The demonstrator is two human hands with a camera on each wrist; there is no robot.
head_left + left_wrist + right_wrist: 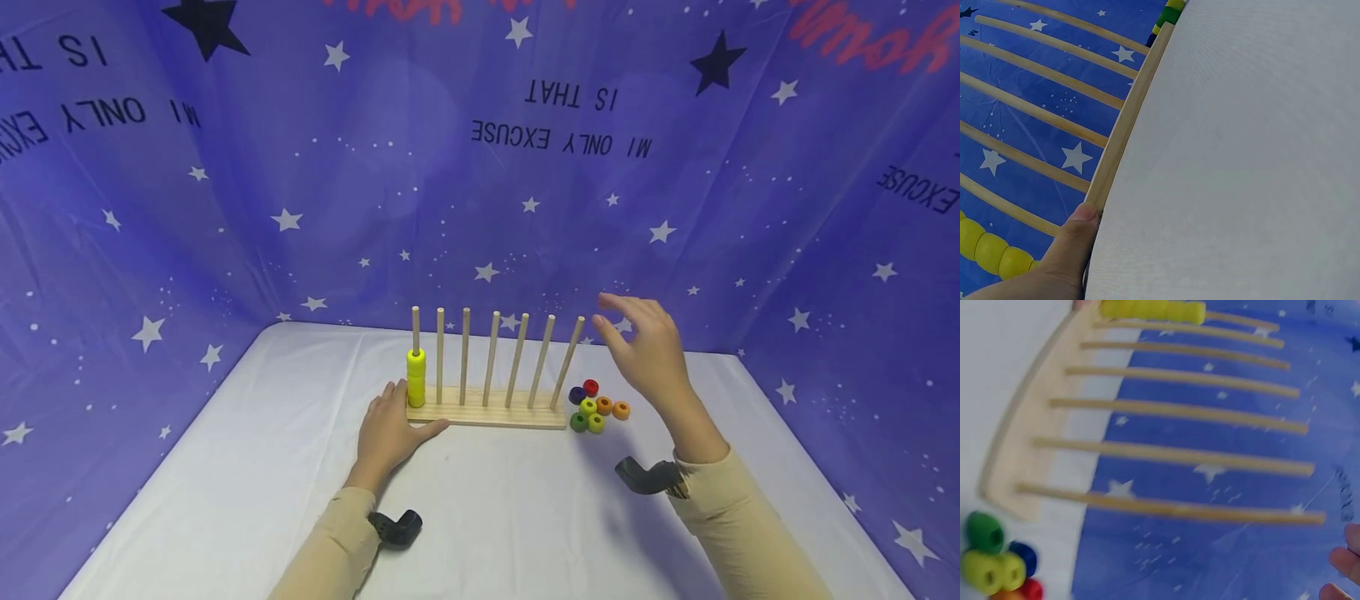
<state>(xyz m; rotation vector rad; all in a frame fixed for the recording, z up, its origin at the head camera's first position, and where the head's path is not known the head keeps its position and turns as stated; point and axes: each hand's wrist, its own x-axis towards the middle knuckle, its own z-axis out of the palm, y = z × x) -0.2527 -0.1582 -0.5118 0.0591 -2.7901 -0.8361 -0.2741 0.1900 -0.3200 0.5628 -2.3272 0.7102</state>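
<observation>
A wooden peg rack (487,415) stands on the table, with a row of several upright pegs. Yellow beads (416,379) are stacked on its leftmost peg, whose top stays bare. My left hand (386,433) holds the left end of the rack's base, thumb along the front edge; in the left wrist view the thumb (1075,244) presses that edge. Raised beside the rightmost peg, my right hand (645,350) has loosely bent fingers with nothing between them. Only its fingertips (1344,559) show in the right wrist view, apart from the pegs.
Loose beads lie by the rack's right end: red (591,387), dark blue (577,395), green (579,422), plus yellow and orange ones (621,410). A white cloth (480,517) covers the table. Blue star-printed fabric (450,208) encloses the back and sides.
</observation>
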